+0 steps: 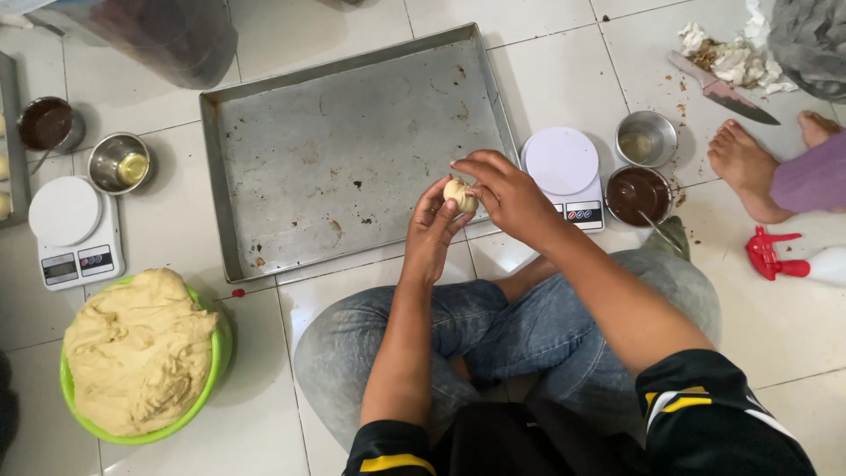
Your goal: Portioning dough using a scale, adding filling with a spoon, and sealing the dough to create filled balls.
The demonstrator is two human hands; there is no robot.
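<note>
White tiled floor (264,423); both hands, left hand (434,231) and right hand (507,196), pinch a dough ball (459,195), half hidden by fingers, above the baking tray (352,150).

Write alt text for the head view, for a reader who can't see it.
Both hands, left hand and right hand, pinch a small dough ball above the edge of an empty metal baking tray on a tiled floor. A green bowl of dough sits left; a white kitchen scale right.

Fingers hide most of the dough ball (459,194); the frame edge crops a neighbour's feet (745,163)
</note>
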